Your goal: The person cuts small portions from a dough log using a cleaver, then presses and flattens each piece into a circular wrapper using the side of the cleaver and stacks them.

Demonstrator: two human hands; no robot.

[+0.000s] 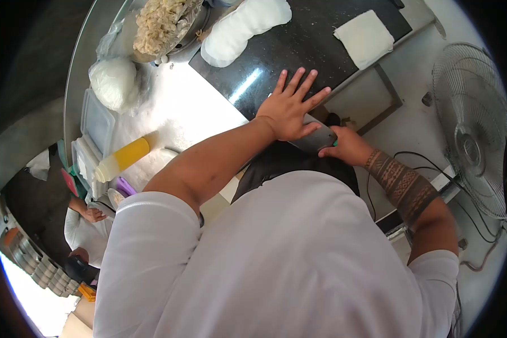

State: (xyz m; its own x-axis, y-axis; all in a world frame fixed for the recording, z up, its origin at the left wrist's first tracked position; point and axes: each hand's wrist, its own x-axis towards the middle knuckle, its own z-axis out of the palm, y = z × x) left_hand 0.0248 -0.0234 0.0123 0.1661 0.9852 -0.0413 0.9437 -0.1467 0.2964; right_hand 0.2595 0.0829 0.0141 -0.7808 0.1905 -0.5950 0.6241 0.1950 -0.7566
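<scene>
My left hand, palm down with fingers spread, is over the near edge of a black board. Its thumb lies over a broad grey cleaver blade; whether it presses on the metal I cannot tell. My right hand, below a tattooed forearm, is closed around the cleaver's handle, of which only a bit of green shows. Toward the far side of the board lies an overlapping row of white round sheets. A square, off-white cloth-like piece rests by the board's right edge.
On the metal table stand a bowl of pale shredded food, a bagged white mass, a yellow squeeze bottle and plastic containers. A fan and cables are at right. Another person is at lower left.
</scene>
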